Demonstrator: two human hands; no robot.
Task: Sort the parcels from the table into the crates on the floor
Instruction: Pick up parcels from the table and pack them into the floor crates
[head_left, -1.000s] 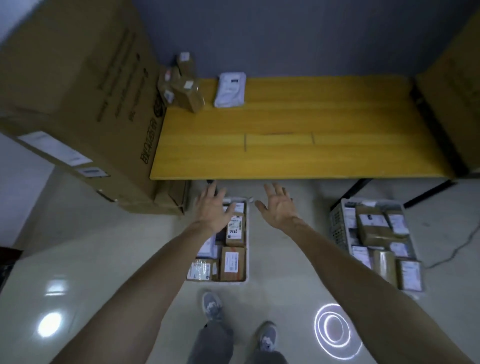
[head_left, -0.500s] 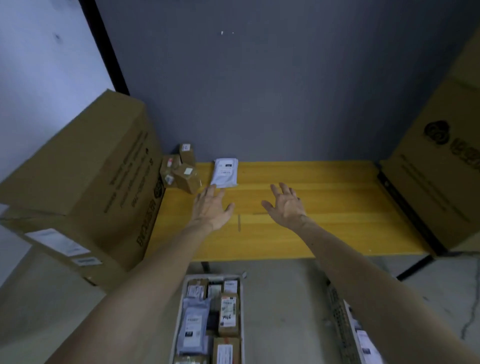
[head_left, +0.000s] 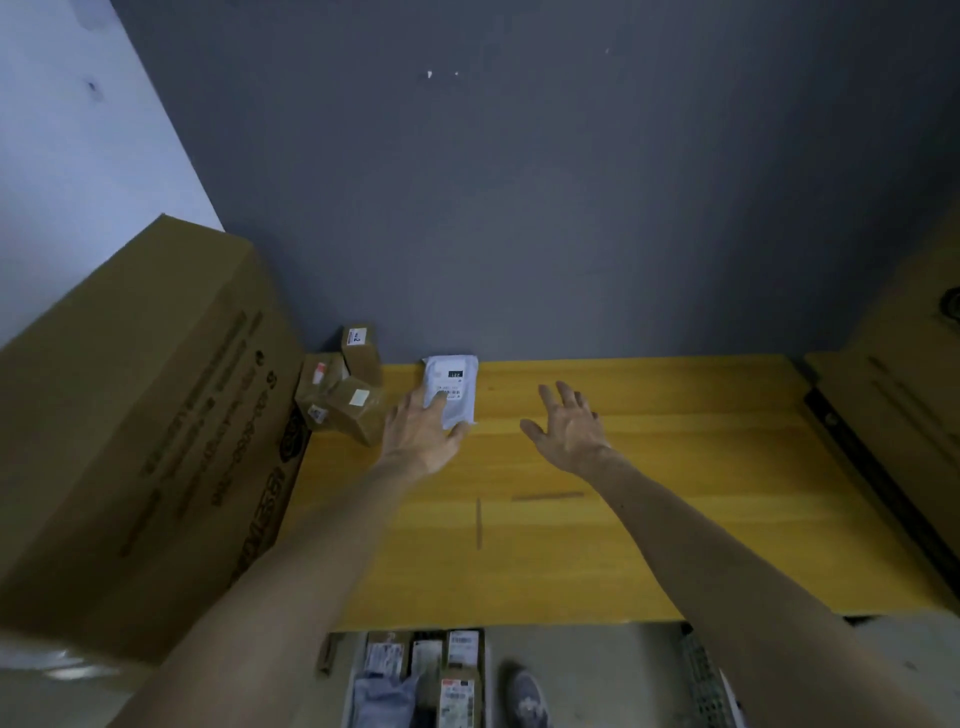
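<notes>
Both arms reached farther across yellow wooden table (head_left: 649, 519). Left hand (head_left: 423, 434) spread flat, touching flat white plastic mailer parcel (head_left: 456, 385) at far edge by wall. Right hand (head_left: 569, 431) wide, empty, hovering. Pickup step. Next, likely: pinch, lift, carry to white plastic floor crate (head_left: 349, 696).

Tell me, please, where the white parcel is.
In the head view the white parcel lies at the table's back edge, left of centre, right of the brown boxes, under the fingers of the left hand.
</notes>
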